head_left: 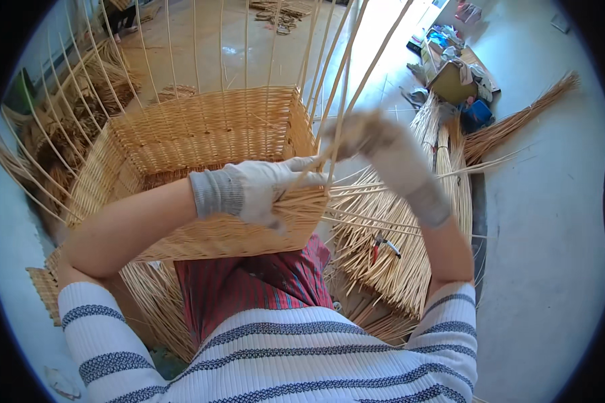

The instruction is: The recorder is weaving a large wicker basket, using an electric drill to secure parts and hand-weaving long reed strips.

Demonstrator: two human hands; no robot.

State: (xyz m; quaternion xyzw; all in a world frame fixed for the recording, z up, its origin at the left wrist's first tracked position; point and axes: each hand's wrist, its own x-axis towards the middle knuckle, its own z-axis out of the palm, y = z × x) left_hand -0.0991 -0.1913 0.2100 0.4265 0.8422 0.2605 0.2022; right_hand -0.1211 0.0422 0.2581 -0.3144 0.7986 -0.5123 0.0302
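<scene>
A square-cornered wicker basket (208,131) rests across my lap, on a red striped apron (249,282). Tall pale stakes (247,50) rise from its sides. At the near right corner my left hand (255,191), in a white glove with a grey cuff, grips the rim, its thumb down the outer wall and fingers by the corner rods. Several loose rod ends (383,221) stick out to the right from there. My gloved right hand (393,154) is beside the upright rods just past that corner. Motion smears its fingers, so what they hold is unclear.
Bundles of pale rods (390,262) lie on the floor at right, with red-handled pliers (385,247) on top. Farther off are a cluttered box (454,84), a blue container (477,114) and a brown rod bundle (524,121). More wicker material (87,94) is heaped along the left wall.
</scene>
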